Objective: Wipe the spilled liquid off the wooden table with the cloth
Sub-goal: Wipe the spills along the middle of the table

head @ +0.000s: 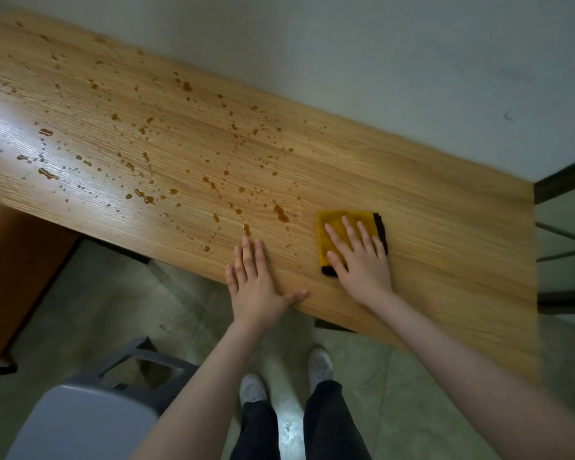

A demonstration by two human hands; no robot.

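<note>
Right hand (362,260) flat, fingers straight, pressing the cloth (332,224); the spilled liquid (281,212) starts just left of those fingertips. Left hand (256,280) rests open on the table (445,227).

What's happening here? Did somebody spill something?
Yes. Brown drops of liquid are splashed across the wooden table. A person is standing at it, pressing a yellow cloth flat under the right hand, near the right end of the spill. The left hand rests flat on the table edge. Most of the drops, spreading away to the left, are not yet wiped.
</note>
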